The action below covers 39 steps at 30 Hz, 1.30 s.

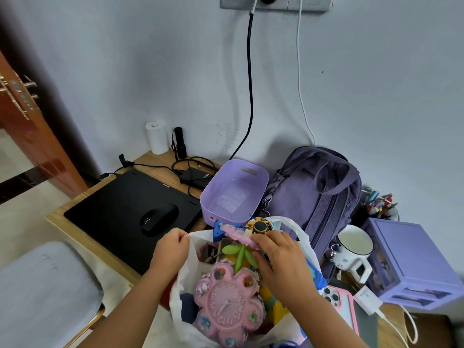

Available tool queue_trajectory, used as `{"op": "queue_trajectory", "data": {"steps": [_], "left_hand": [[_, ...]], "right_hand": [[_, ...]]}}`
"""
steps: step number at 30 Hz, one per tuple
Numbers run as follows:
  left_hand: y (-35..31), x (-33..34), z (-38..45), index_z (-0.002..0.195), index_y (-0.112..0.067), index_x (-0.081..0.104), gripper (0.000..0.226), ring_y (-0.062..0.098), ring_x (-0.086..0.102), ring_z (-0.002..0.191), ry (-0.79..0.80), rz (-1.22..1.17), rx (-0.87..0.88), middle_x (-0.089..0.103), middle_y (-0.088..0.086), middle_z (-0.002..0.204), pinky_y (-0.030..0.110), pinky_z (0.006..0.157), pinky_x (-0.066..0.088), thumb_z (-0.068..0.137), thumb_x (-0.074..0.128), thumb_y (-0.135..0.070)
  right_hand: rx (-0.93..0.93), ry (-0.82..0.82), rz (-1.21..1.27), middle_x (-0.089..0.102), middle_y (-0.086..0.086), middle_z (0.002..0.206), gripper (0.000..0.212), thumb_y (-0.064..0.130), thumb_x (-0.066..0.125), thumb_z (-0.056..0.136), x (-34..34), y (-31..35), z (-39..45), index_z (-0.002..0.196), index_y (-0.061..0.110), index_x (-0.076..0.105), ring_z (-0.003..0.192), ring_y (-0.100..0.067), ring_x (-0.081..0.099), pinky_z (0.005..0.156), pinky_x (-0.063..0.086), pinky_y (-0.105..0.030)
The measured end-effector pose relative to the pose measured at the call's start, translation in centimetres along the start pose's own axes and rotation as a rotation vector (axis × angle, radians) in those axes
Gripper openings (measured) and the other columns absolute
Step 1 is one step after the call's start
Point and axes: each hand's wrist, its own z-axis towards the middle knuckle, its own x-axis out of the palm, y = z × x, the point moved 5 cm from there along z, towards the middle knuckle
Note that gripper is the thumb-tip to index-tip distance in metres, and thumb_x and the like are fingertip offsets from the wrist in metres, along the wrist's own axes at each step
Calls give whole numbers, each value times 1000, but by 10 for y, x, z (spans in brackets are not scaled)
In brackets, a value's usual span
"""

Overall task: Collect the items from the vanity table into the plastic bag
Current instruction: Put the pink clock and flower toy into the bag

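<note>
A white plastic bag (184,280) stands open at the table's near edge, stuffed with toys. A pink flower-shaped clock (228,301) fills its front. My left hand (173,246) pinches the bag's left rim and holds it up. My right hand (278,252) grips a bundle at the bag's mouth: a pink frilly piece (237,234), a yellow-and-black round toy (259,226) and a blue piece (219,231). Green leaf-shaped parts (239,252) stick up just under that hand. The lilac basket (234,190) behind the bag holds only a flat label.
A black laptop (120,209) with a black mouse (159,216) lies left of the bag. A purple backpack (317,194), white mug (352,247), lilac drawer box (406,262) and pink-cased phone (339,301) crowd the right. Cables hang from the wall socket. A grey chair (42,290) stands at the left.
</note>
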Motion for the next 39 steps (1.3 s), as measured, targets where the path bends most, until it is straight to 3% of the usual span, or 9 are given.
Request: {"op": "queue_trajectory", "data": {"steps": [6,10,17,27,29,34,36,39], "left_hand": [[5,-6,-5,91,-21,62,11,9,57,76,-11,85,78,62,-1,89,23,60,44,91,52,-23],[4,-12,-10,96,-22,61,10,8,55,78,-70,36,127,60,0,98,22,60,41,89,55,-25],[-4,-16,-27,109,-15,63,24,9,56,86,-88,7,225,60,1,105,24,68,41,88,56,-25],[-70,-18,-102,92,-22,65,10,0,54,88,-160,-131,594,55,-15,93,8,72,38,85,61,-15],[-80,-6,-124,90,-24,64,11,-2,55,89,-124,-154,650,55,-19,92,4,71,41,85,61,-14],[-101,46,-187,91,-18,68,12,5,58,86,-8,-136,728,63,-8,93,10,74,41,83,65,-9],[-109,75,-217,92,-19,68,14,6,60,83,116,-113,740,65,-8,92,11,74,44,83,65,-9],[-111,127,-265,100,-25,65,16,5,61,85,385,44,722,67,-9,96,25,79,51,85,62,-21]], "right_hand": [[7,4,-17,66,-4,102,32,20,63,80,4,4,-4,112,14,63,90,-29,60,78,50,-42],[36,15,25,59,0,115,44,25,60,84,4,4,-10,127,19,53,106,-23,52,91,41,-36],[87,-13,38,59,-1,114,45,22,66,81,-10,2,-28,124,18,55,105,-24,52,91,41,-33],[173,-44,17,64,-7,108,37,18,70,79,-48,-20,-80,114,10,62,98,-29,58,83,48,-40],[186,-54,9,66,-7,104,33,18,71,79,-60,-28,-99,110,10,64,94,-29,60,80,50,-39],[258,-88,-16,69,-3,92,18,22,66,80,-100,-57,-162,97,14,68,86,-26,62,72,51,-35],[314,-81,-15,68,-1,89,16,26,63,83,-118,-72,-195,94,15,67,84,-24,61,70,49,-34],[393,-116,-7,66,4,79,14,30,59,85,-145,-93,-252,89,18,65,76,-18,59,65,47,-33]]}}
